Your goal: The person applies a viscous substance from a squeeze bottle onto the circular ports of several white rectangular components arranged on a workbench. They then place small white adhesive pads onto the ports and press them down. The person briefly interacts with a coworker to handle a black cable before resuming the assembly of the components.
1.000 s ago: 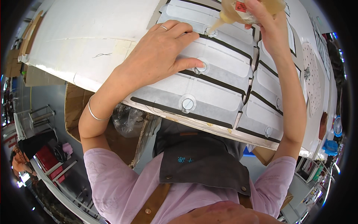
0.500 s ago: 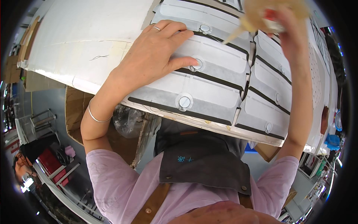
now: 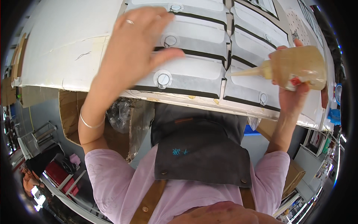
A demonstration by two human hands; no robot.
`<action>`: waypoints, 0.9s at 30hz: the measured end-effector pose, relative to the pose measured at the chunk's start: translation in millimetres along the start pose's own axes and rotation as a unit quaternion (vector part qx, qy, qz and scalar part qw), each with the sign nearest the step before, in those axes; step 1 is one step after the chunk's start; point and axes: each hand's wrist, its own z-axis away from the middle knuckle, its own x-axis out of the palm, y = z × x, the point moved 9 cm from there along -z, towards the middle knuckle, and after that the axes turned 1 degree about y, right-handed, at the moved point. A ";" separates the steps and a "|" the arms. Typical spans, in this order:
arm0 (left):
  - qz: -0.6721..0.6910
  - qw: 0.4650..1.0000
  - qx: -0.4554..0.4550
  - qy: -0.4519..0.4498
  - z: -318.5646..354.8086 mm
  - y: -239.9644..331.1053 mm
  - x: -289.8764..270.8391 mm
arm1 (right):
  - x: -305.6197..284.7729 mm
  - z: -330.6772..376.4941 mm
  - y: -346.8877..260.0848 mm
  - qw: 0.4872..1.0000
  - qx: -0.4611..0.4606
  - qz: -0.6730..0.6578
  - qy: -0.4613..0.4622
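My right hand (image 3: 292, 100) is closed around a yellowish squeeze bottle (image 3: 312, 61), tilted on its side. Its long thin nozzle points left, with the tip over the gap between two columns of panels. My left hand (image 3: 128, 46), blurred, hovers at the left ends of the panels with thumb and fingers apart and nothing in it. Beneath lie flat white-and-grey panels (image 3: 194, 66) with black edge strips. Each nearby panel carries a round disc; the nearest disc (image 3: 163, 78) is below my left thumb, and a loop of dark thread lies at the disc above it.
The panels lie on a white covered worktable (image 3: 56, 56) with a worn front edge. Under it, at left, stands an open cardboard box (image 3: 72, 119) beside clear plastic wrap (image 3: 119, 115). A blue object (image 3: 333, 116) sits past the right edge.
The bottle has come down and toward me, its nozzle now nearly level. My left hand has lifted off the panel and disc it was touching. The whole view has shifted slightly.
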 end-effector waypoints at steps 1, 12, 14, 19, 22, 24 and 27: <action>0.050 0.998 0.024 -0.024 4.7 18.1 1.3 | -0.6 6.0 3.1 1.000 -0.012 0.004 0.004; 0.194 0.965 0.080 -0.158 43.7 94.3 35.7 | -24.6 32.2 34.6 0.995 -0.007 -0.074 0.061; 0.192 0.963 0.087 -0.165 44.0 96.3 35.2 | -20.4 30.6 34.1 0.998 -0.013 -0.028 0.048; 0.195 0.961 0.086 -0.175 43.8 98.1 33.4 | -18.2 31.8 32.2 0.997 -0.037 0.065 0.017; 0.189 0.962 0.088 -0.175 43.5 98.6 32.1 | -12.3 35.0 29.0 0.999 -0.028 0.040 0.011; 0.182 0.963 0.089 -0.176 43.5 98.7 32.2 | -9.1 37.6 27.2 0.999 -0.029 0.025 0.007; 0.186 0.962 0.087 -0.179 43.4 98.3 33.1 | 3.2 37.6 17.8 0.999 -0.033 0.028 -0.024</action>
